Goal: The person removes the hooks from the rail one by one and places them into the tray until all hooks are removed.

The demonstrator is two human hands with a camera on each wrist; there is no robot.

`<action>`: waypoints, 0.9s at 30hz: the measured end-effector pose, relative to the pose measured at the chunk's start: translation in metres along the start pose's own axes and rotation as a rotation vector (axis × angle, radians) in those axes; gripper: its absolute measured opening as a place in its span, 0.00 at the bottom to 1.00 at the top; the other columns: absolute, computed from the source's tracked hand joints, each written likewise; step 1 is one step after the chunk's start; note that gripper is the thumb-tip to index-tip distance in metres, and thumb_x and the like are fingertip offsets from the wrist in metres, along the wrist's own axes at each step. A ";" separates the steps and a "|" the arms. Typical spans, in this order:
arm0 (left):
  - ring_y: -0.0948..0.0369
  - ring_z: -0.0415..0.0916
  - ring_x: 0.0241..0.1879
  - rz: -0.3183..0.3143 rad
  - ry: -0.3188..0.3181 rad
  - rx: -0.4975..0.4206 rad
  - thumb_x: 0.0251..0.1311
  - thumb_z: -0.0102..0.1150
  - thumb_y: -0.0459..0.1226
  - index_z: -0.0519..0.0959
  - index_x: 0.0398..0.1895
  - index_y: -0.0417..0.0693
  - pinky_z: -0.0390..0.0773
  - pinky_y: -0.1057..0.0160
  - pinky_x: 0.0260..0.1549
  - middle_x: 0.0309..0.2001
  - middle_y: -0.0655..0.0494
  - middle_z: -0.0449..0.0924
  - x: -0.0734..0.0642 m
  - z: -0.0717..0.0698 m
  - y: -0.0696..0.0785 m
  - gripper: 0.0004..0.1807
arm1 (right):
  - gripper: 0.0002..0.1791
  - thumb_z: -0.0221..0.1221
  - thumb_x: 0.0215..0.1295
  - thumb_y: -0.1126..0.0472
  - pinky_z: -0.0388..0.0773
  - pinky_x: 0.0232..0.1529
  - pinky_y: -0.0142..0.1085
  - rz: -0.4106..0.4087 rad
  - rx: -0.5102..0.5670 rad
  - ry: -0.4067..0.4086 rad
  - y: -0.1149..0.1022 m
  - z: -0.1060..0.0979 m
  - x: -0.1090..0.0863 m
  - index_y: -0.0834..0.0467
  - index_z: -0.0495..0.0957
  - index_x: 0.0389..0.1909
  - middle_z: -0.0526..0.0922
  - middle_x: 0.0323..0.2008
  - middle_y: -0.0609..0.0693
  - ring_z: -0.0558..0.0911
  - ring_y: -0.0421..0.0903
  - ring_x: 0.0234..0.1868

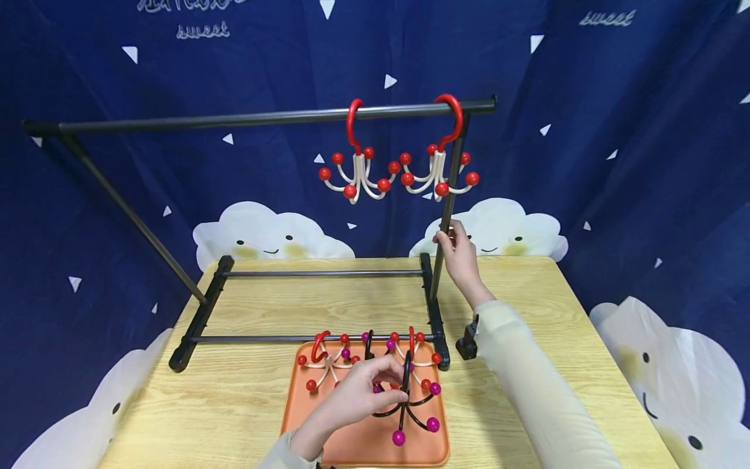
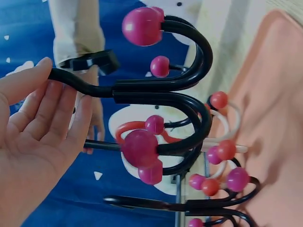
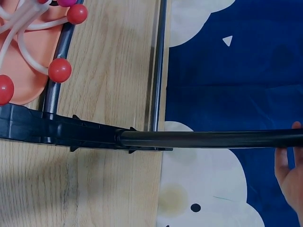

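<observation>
Over the orange tray [image 1: 363, 449], my left hand [image 1: 366, 391] pinches the hook of a black octopus-style hanger [image 2: 161, 90] between thumb and fingers. Its curved arms end in magenta balls and hang downward. My right hand [image 1: 463, 257] grips the right post [image 3: 208, 139] of a black clothes rack, thumb and fingers on either side of it. From the rack's top bar [image 1: 234, 120] hang two white hangers with red hooks and red balls, the left one [image 1: 359, 169] and the right one [image 1: 438, 169]. More hangers lie in the tray, including a white one [image 1: 328, 365] at its left.
The rack's base has a left foot [image 1: 202, 312] and a right foot [image 1: 433, 319], joined by two low crossbars. It stands on a wooden table [image 1: 176, 404]. Behind hangs a dark blue curtain [image 1: 263, 65] with white clouds and triangles.
</observation>
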State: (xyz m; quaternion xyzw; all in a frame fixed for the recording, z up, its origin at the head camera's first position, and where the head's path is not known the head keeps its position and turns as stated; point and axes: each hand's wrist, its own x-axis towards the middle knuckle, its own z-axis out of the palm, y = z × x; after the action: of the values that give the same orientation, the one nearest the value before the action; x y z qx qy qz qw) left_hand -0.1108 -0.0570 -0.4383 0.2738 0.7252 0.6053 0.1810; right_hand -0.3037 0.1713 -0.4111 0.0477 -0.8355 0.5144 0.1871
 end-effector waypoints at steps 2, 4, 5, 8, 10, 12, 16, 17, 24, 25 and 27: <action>0.66 0.77 0.41 -0.003 -0.002 0.022 0.53 0.61 0.34 0.75 0.36 0.46 0.75 0.66 0.44 0.37 0.49 0.78 0.001 0.003 -0.005 0.08 | 0.14 0.48 0.68 0.53 0.73 0.42 0.40 -0.001 -0.011 0.002 0.000 0.000 0.000 0.55 0.67 0.49 0.80 0.36 0.54 0.81 0.50 0.41; 0.66 0.77 0.41 -0.006 -0.001 0.041 0.53 0.62 0.35 0.74 0.35 0.47 0.75 0.67 0.43 0.36 0.52 0.78 0.002 0.006 -0.010 0.08 | 0.14 0.49 0.68 0.54 0.73 0.42 0.40 0.000 -0.017 0.004 -0.001 -0.001 0.001 0.55 0.67 0.50 0.80 0.36 0.54 0.80 0.50 0.41; 0.65 0.78 0.41 -0.009 0.002 0.047 0.53 0.62 0.35 0.74 0.34 0.47 0.75 0.67 0.42 0.35 0.54 0.78 0.003 0.007 -0.012 0.08 | 0.13 0.48 0.68 0.54 0.73 0.42 0.40 0.002 -0.023 0.003 -0.001 -0.001 0.001 0.54 0.67 0.50 0.80 0.36 0.54 0.80 0.49 0.41; 0.63 0.78 0.40 -0.013 0.013 0.050 0.51 0.63 0.34 0.74 0.32 0.47 0.76 0.67 0.40 0.34 0.56 0.79 0.005 0.013 -0.022 0.08 | 0.13 0.48 0.68 0.54 0.73 0.43 0.41 0.002 -0.011 -0.001 -0.001 -0.001 0.001 0.54 0.67 0.50 0.80 0.36 0.54 0.80 0.49 0.42; 0.63 0.79 0.39 -0.012 0.027 0.057 0.50 0.64 0.33 0.74 0.32 0.47 0.77 0.66 0.40 0.34 0.56 0.79 0.007 0.016 -0.030 0.08 | 0.13 0.49 0.68 0.55 0.73 0.44 0.41 0.000 0.004 0.000 -0.001 -0.001 0.001 0.55 0.67 0.49 0.80 0.36 0.55 0.81 0.51 0.42; 0.64 0.79 0.38 -0.005 0.043 0.077 0.49 0.64 0.32 0.74 0.31 0.47 0.77 0.64 0.39 0.33 0.56 0.80 0.008 0.020 -0.037 0.08 | 0.13 0.49 0.67 0.55 0.73 0.44 0.41 0.001 0.022 0.002 0.000 0.000 0.001 0.56 0.67 0.49 0.80 0.36 0.56 0.81 0.52 0.43; 0.67 0.78 0.38 0.002 0.064 0.120 0.49 0.64 0.33 0.73 0.30 0.48 0.78 0.63 0.40 0.33 0.58 0.79 0.009 0.026 -0.049 0.09 | 0.13 0.49 0.67 0.54 0.73 0.43 0.40 -0.005 0.032 0.006 0.000 0.000 0.001 0.56 0.68 0.48 0.80 0.35 0.56 0.81 0.51 0.41; 0.68 0.78 0.38 0.002 0.065 0.123 0.49 0.64 0.33 0.74 0.30 0.49 0.78 0.64 0.41 0.34 0.58 0.78 0.009 0.027 -0.051 0.08 | 0.13 0.50 0.67 0.54 0.73 0.43 0.40 -0.003 0.033 0.008 0.000 0.000 0.001 0.55 0.68 0.48 0.81 0.35 0.55 0.81 0.50 0.41; 0.68 0.77 0.41 0.008 0.073 0.139 0.50 0.64 0.33 0.74 0.31 0.50 0.77 0.61 0.44 0.36 0.60 0.78 0.006 0.034 -0.063 0.08 | 0.13 0.50 0.67 0.53 0.73 0.43 0.39 0.001 0.027 0.005 0.002 0.001 0.000 0.55 0.68 0.48 0.81 0.35 0.54 0.81 0.49 0.40; 0.69 0.77 0.42 0.011 0.075 0.147 0.50 0.64 0.33 0.74 0.31 0.51 0.76 0.61 0.45 0.36 0.60 0.78 0.006 0.035 -0.063 0.08 | 0.13 0.50 0.67 0.53 0.73 0.44 0.40 -0.003 0.027 0.007 0.002 0.001 0.000 0.55 0.68 0.47 0.81 0.35 0.55 0.81 0.49 0.40; 0.68 0.76 0.42 0.017 0.076 0.168 0.50 0.64 0.34 0.75 0.31 0.52 0.75 0.62 0.45 0.35 0.62 0.78 0.006 0.035 -0.065 0.08 | 0.12 0.50 0.67 0.54 0.74 0.44 0.41 -0.010 0.026 0.008 0.002 0.001 0.000 0.55 0.68 0.47 0.81 0.35 0.56 0.81 0.52 0.41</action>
State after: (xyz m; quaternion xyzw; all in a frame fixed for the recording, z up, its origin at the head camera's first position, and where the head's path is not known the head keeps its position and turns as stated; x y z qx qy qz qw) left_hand -0.1056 -0.0335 -0.5083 0.2710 0.7773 0.5540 0.1245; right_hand -0.3045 0.1713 -0.4127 0.0523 -0.8277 0.5244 0.1926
